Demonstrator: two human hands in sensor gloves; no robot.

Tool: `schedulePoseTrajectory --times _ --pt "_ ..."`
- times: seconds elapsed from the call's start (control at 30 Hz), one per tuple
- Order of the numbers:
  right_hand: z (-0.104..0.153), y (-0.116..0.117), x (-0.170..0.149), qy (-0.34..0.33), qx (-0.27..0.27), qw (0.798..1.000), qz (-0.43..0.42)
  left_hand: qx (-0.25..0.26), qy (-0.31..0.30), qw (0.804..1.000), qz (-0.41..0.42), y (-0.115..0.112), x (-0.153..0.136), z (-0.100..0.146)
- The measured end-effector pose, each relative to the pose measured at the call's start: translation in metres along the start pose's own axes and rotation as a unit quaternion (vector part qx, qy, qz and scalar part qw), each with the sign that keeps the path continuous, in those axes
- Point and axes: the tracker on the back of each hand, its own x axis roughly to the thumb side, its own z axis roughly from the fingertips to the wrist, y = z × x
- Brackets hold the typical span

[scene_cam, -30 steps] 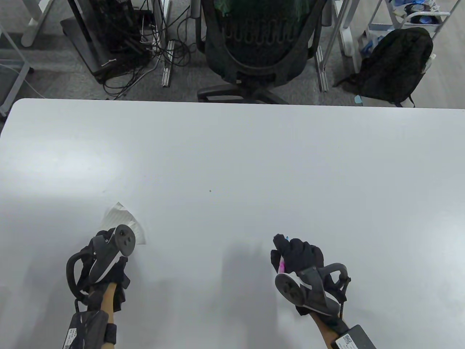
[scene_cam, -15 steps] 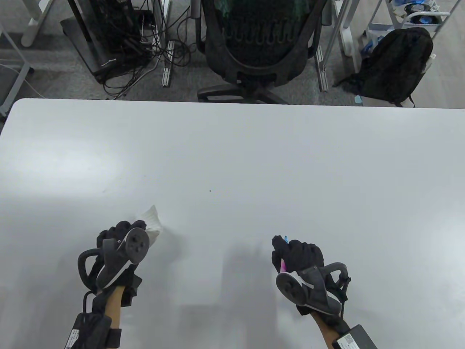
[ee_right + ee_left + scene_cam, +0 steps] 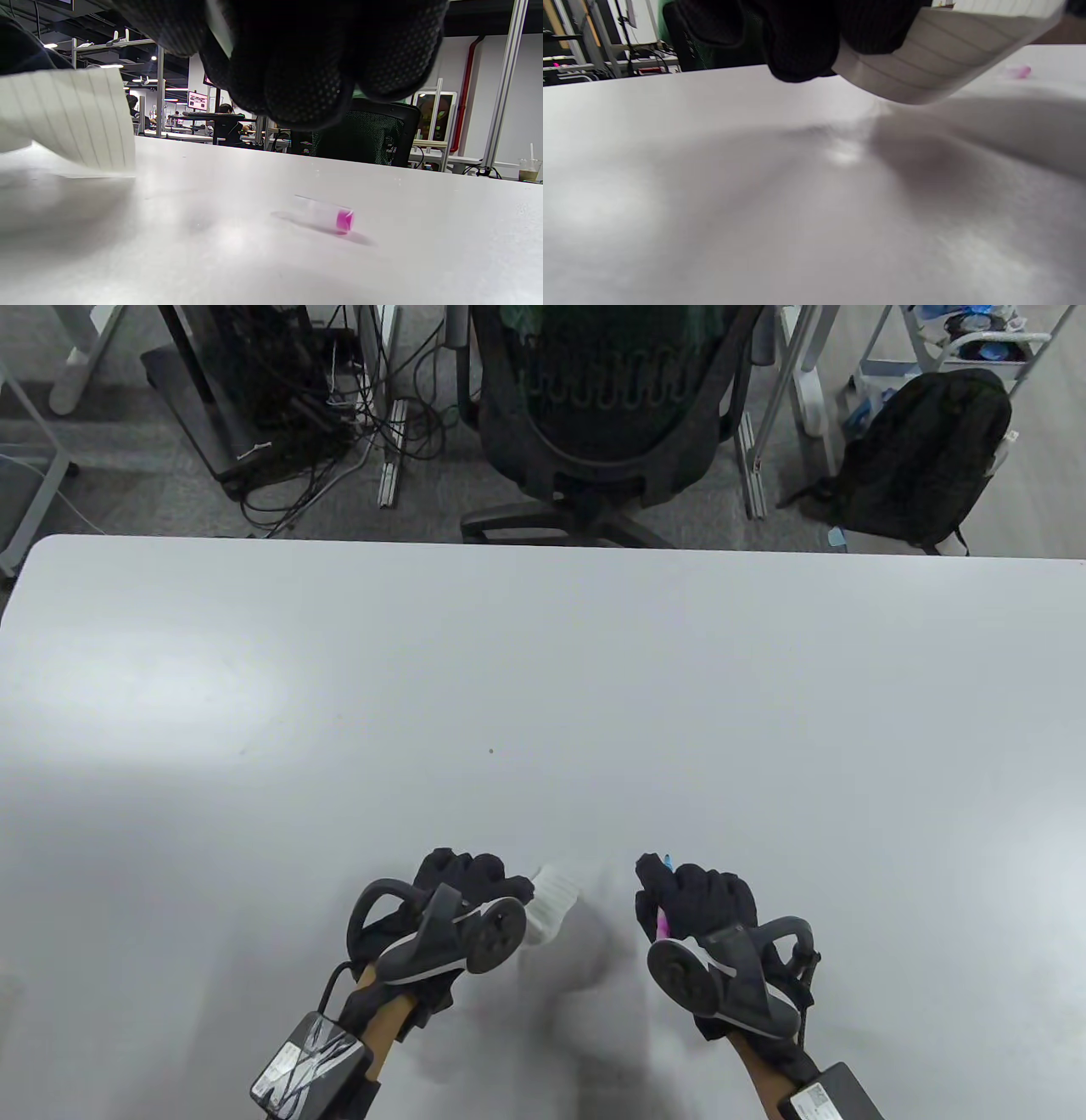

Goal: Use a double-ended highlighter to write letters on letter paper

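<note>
Holding the lined letter paper (image 3: 551, 903) clear of the bench (image 3: 543, 661), the left hand (image 3: 462, 899) has its fingers (image 3: 801, 46) curled round one edge, so the sheet bows downward and only its lowest part comes close to the surface; whether it actually touches there I cannot tell. In the table view the paper shows as a small white curl between the two hands, near the front edge. The double-ended highlighter (image 3: 659, 927) sits in the right hand (image 3: 700, 903), whose fingers are closed around the barrel: a pink section shows at the heel of the fist and a blue tip pokes out past the knuckles. In the right wrist view a clear cap with a pink end (image 3: 326, 216) lies on its side on the bench just beyond that hand, so one tip is probably uncovered, though the tip itself is hidden by the glove.

By my reading, the sheet is not yet laid flat and no writing has begun. The risks come from that curl: set down bowed, the paper could crease or spring back up, and a stroke on an unsupported patch would drag or tear it. A light sheet on a smooth bench is also likely to slide under the tip unless the left hand pins it. If the exposed tip brushes the glove or bench first, it would leave a stray mark. The loose cap could roll or be knocked away as the paper is lowered beside it.
</note>
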Motion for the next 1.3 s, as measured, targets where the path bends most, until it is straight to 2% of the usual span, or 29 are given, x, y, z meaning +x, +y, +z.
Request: schedulePoseTrajectory --times 0.2,0.43,0.63,0.8,0.83,1.1,1.3 --pt "0.000 0.001 0.000 -0.002 0.001 1.000 -0.003 -0.023 -0.004 0.998 -0.057 -0.013 0.011 -0.010" --pt "0.000 0.001 0.000 -0.003 0.006 1.000 -0.001 -0.028 0.000 0.997 -0.072 -0.016 0.012 -0.010" --pt "0.000 0.001 -0.001 -0.004 0.008 1.000 -0.002 -0.029 0.006 0.999 -0.016 -0.009 0.002 -0.007" --pt "0.000 0.003 -0.001 -0.006 0.010 1.000 -0.011 -0.040 0.017 0.997 -0.065 -0.019 0.004 -0.007" --pt "0.000 0.003 -0.001 -0.006 0.010 1.000 -0.016 -0.027 0.018 0.997 -0.072 -0.019 0.006 -0.006" --pt "0.000 0.001 0.002 -0.016 -0.003 1.000 -0.012 -0.034 0.012 0.998 -0.061 -0.014 0.012 -0.008" --pt "0.000 -0.007 0.007 -0.030 -0.012 0.998 -0.059 -0.029 0.023 0.999 -0.032 -0.012 0.006 -0.011"
